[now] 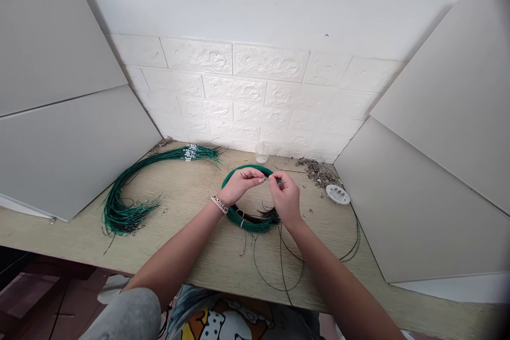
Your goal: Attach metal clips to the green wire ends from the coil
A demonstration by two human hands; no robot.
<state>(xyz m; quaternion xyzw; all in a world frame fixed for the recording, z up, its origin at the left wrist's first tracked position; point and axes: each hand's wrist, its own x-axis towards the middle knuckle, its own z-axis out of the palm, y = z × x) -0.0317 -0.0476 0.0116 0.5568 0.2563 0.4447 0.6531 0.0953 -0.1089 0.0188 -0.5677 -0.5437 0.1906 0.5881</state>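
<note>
Above a coiled bundle of thin green cords (231, 223), my two hands meet with their fingertips almost touching. My left hand (240, 186), with a bracelet at the wrist, pinches a small bit of thin dark cord between thumb and fingers. Opposite it, my right hand (286, 199) is closed in a pinch on the same cord. The exact shape of what lies between the fingertips is too small to make out. Dark loose ends (269, 215) of the bundle stick out beside my right wrist. Thin loose cords (282, 260) loop down over the table's front edge.
A second bundle of green cords (119, 191), with white pieces (190, 152) along it, curves across the left. By the brick-patterned wall (255, 85) stands a small clear cup (262, 153). A white oval slotted piece (338, 194) and grey debris (321, 171) lie right. Grey panels flank the table.
</note>
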